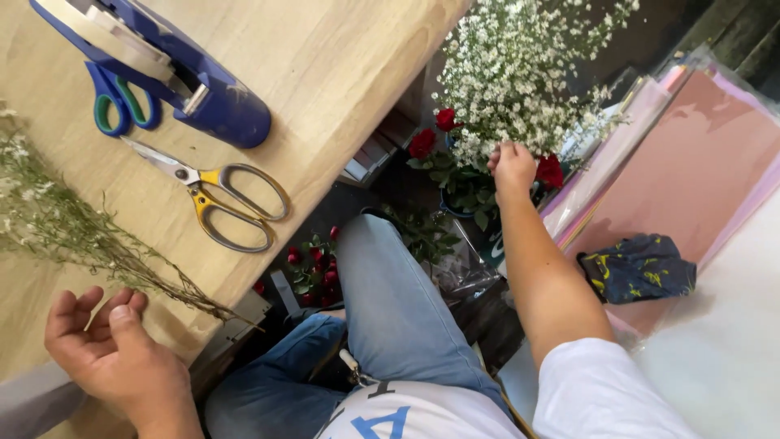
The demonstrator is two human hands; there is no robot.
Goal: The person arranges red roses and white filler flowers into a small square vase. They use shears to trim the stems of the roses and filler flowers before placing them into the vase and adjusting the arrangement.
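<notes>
My left hand rests on the wooden table near its front edge, fingers loosely curled and holding nothing, right by the cut ends of a bunch of thin green stems with tiny white flowers. My right hand reaches down beside the table into a big bunch of small white flowers, its fingers closed among the stems. Red roses stand beside that bunch in a dark bucket.
Yellow-handled scissors, blue-and-green scissors and a blue tape dispenser lie on the table. Pink wrapping sheets and a dark patterned cloth sit at the right. More red roses lie by my jeans-clad knee.
</notes>
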